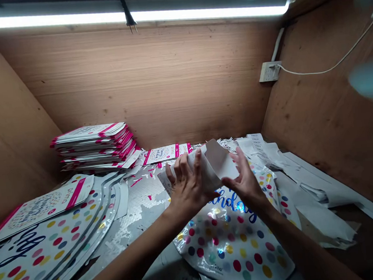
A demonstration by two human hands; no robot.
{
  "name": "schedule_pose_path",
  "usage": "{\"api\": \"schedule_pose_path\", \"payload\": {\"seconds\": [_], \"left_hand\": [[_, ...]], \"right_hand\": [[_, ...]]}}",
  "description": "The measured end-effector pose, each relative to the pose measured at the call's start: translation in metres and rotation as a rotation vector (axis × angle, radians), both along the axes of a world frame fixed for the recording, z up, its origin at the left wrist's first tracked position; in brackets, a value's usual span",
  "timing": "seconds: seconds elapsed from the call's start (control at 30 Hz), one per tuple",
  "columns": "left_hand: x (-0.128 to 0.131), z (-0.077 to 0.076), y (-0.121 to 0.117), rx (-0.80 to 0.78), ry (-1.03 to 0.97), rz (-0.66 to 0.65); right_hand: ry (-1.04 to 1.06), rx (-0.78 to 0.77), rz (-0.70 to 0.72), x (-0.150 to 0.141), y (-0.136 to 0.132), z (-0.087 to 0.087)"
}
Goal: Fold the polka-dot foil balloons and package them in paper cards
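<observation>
A folded paper card [220, 156], white and grey on the faces turned to me, is held up over the middle of the table. My left hand [188, 181] grips its left part, fingers over the top face and thumb toward the lower edge. At the card's right end is my right hand [245, 180], its fingers apart and its thumb touching or very near the lower corner. Below both hands lies a shiny white dotted balloon package [229, 246] with blue lettering, partly covered by my hands and the card.
A tall stack of pink-edged printed cards [94, 144] stands at back left. Dotted balloon sheets [51, 245] overlap at front left, with a card [57, 201] on top. Paper scraps [325, 214] lie along the right. A lit tube [174, 14] and hanging plug [129, 18] are overhead.
</observation>
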State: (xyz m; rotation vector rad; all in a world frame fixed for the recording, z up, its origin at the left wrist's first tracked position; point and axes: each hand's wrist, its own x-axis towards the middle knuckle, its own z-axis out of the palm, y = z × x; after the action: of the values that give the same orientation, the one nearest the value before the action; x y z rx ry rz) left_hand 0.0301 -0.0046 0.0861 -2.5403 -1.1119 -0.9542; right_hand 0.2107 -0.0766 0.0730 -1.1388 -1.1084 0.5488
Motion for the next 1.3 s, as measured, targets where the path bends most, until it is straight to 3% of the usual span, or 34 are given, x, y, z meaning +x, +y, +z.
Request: {"api": "schedule_pose_path", "payload": {"seconds": [0.07, 0.13, 0.27, 0.3, 0.37, 0.43, 0.5, 0.67, 0.83, 1.07, 1.3], "left_hand": [[-0.001, 0.009, 0.001, -0.117, -0.082, -0.052], [-0.005, 0.018, 0.006, -0.356, -0.213, -0.181], [-0.011, 0.025, 0.025, -1.119, -0.553, -0.543], [-0.011, 0.023, 0.029, -1.265, -0.623, -0.593], [-0.009, 0.015, 0.033, -1.391, -0.754, -0.606], [-0.005, 0.007, 0.033, -1.351, -0.860, -0.559], [-0.001, 0.000, 0.028, -1.280, -0.895, -0.518], [0.003, 0.003, 0.009, -1.078, -0.814, -0.502], [0.003, 0.012, -0.005, -0.920, -0.702, -0.479], [0.006, 0.008, -0.012, -0.919, -0.723, -0.467], [0.007, 0.016, -0.021, -0.836, -0.557, -0.437]], "right_hand": [[0.107, -0.076, 0.133, -0.006, 0.001, -0.001], [0.202, -0.092, 0.230, -0.003, 0.004, 0.001], [0.224, -0.144, 0.388, 0.018, 0.015, 0.014], [0.168, -0.163, 0.363, 0.022, 0.018, 0.017], [-0.038, -0.137, 0.148, 0.023, 0.025, 0.022], [-0.317, -0.024, -0.148, 0.015, 0.029, 0.022], [-0.534, 0.077, -0.265, 0.001, 0.029, 0.020], [-0.575, 0.130, -0.166, -0.024, 0.023, 0.018], [-0.535, 0.123, -0.163, -0.021, 0.018, 0.027], [-0.472, 0.123, -0.139, -0.019, 0.016, 0.028], [-0.680, 0.145, -0.238, -0.022, 0.013, 0.018]]}}
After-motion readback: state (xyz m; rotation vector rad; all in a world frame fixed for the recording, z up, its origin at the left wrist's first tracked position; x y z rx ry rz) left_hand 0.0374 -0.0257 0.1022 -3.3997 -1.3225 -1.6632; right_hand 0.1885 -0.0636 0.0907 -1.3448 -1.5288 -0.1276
